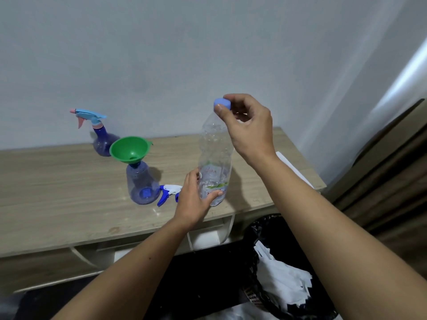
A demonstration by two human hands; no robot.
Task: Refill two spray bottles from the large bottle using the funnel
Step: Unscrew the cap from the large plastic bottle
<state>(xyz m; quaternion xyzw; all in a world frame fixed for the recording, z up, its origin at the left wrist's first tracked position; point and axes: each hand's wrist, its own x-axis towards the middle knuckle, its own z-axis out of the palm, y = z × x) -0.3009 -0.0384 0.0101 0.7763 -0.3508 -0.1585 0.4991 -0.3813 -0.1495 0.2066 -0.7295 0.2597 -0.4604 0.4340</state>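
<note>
A large clear plastic bottle (215, 153) stands upright near the front edge of the wooden table (57, 181). My left hand (193, 199) grips its lower, labelled part. My right hand (247, 121) pinches the blue cap (222, 104) at the bottle's top. A green funnel (129, 149) sits in the neck of an open blue spray bottle (141, 184) left of the large bottle. That bottle's blue and white trigger head (167, 192) lies on the table beside it. A second blue spray bottle (102, 135), with its light blue and pink trigger head on, stands at the back by the wall.
A white sheet (291, 167) lies on the table's right end behind my right forearm. A black bin (272, 269) holding white paper stands on the floor below the table's right front corner. A wall runs behind the table.
</note>
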